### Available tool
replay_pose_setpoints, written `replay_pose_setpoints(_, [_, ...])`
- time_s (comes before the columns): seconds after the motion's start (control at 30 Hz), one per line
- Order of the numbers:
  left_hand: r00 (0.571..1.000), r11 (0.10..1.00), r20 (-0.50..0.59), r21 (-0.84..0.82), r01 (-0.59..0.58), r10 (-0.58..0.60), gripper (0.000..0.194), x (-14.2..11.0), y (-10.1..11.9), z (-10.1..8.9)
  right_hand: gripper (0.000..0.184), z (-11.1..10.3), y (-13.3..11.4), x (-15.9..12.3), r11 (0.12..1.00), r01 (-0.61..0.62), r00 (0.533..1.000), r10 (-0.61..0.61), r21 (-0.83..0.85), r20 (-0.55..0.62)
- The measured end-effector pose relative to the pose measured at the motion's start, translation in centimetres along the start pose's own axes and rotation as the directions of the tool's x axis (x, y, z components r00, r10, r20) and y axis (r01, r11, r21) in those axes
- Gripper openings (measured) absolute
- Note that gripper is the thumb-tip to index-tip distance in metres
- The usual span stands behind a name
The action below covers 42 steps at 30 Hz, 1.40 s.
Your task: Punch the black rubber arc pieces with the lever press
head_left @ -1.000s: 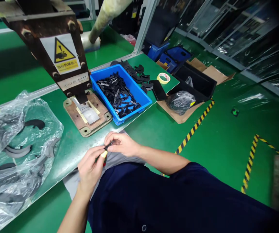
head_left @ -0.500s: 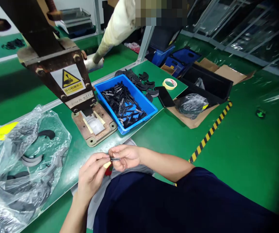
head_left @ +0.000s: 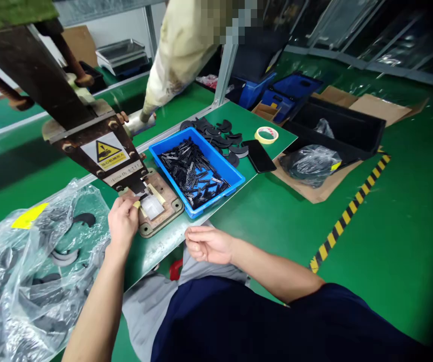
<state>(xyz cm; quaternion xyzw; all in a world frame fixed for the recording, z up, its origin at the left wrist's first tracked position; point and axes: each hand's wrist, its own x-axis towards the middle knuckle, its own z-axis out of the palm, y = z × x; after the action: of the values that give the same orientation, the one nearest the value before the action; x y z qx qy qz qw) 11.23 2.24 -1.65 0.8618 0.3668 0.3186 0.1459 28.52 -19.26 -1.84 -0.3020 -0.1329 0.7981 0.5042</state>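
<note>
"Which step?"
"Seemingly seating the slim black part on the worn metal press base; the left hand appears to pinch it. Next calls for careful alignment."
"Right hand?"
"Fingers curled by the near edge of the bench; can't tell if they hold anything. Thin strips heap in the smooth blue tray, right."

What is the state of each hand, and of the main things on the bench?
Left hand: fingers bent at the press plate; hold unclear
Right hand: fingers loosely curled, no part visible
Blue tray: open, partly filled with black parts
Clear bag: crumpled, curved pieces inside
Tape roll: lying flat
Phone: lying flat, screen dark
</note>
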Motion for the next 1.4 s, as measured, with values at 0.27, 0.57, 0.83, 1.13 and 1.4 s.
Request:
replay_pose_setpoints(0.27, [0.994,0.996,0.072,0.031,-0.086,0.084,0.037,-0.1,-0.4,-0.1,0.043,1.1,-6.6,-1.9,0.930,0.295,0.954,-0.300,-0.220,0.011])
replay_pose_setpoints(0.57, [0.998,0.999,0.051,-0.032,-0.022,0.024,0.040,-0.9,-0.7,0.6,0.071,12.5,-18.2,-2.9,-0.215,0.780,0.183,-0.820,-0.588,0.542])
replay_pose_setpoints(0.83, [0.999,0.998,0.026,-0.061,-0.027,0.028,0.043,-1.5,-1.0,1.0,0.083,12.9,-17.4,-2.1,-0.232,0.711,0.291,-0.762,-0.664,0.578])
replay_pose_setpoints(1.13, [0.995,0.997,0.090,-0.064,0.040,-0.034,0.043,-2.0,-0.4,0.1,0.029,5.3,-9.3,2.6,-0.433,0.783,-0.156,-0.832,-0.447,0.533])
replay_pose_setpoints(1.4, [0.925,0.882,0.206,0.421,0.211,-0.320,0.043,1.3,-7.6,-8.5,0.030,4.9,-9.4,3.1,-0.405,0.797,-0.156,-0.855,-0.448,0.495])
